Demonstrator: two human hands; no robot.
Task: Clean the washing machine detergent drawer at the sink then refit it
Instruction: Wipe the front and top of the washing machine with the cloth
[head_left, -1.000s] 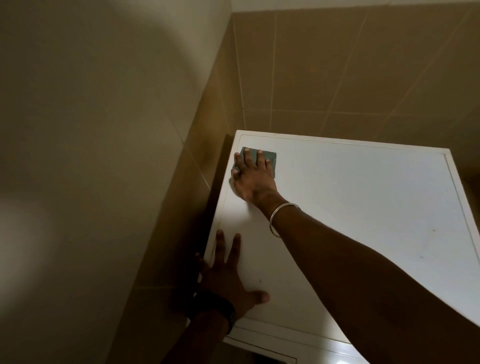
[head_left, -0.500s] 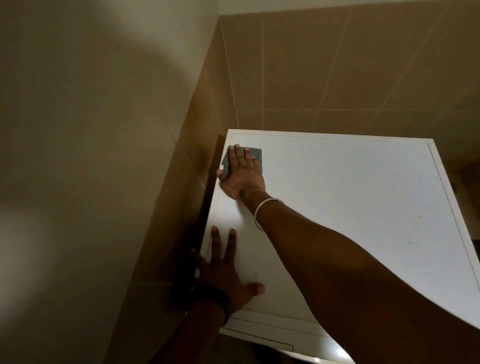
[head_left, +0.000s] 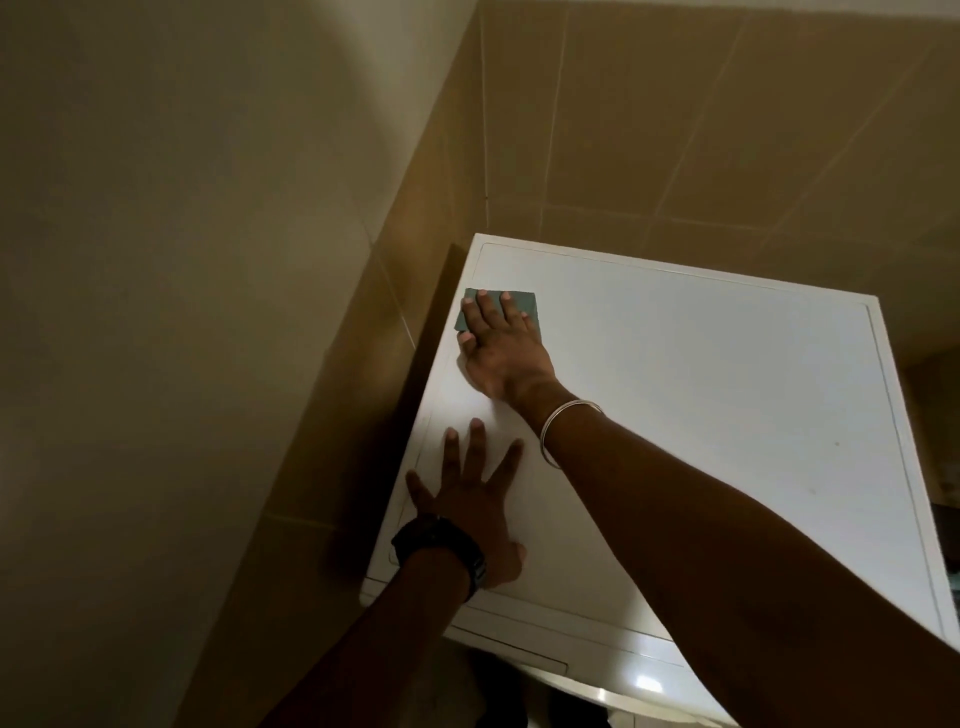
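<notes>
left hand (head_left: 470, 512) flat, fingers spread, palm on washing machine top (head_left: 701, 415) near front-left corner. right hand (head_left: 498, 345) further back, straight fingers pressing green cloth (head_left: 522, 304) onto top near left edge. detergent drawer not identifiable.

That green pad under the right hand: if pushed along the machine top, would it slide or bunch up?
The pad lies thin and flat under the right hand, so it probably slides easily on the smooth machine top. It looks light, likely bendable when lifted.
</notes>
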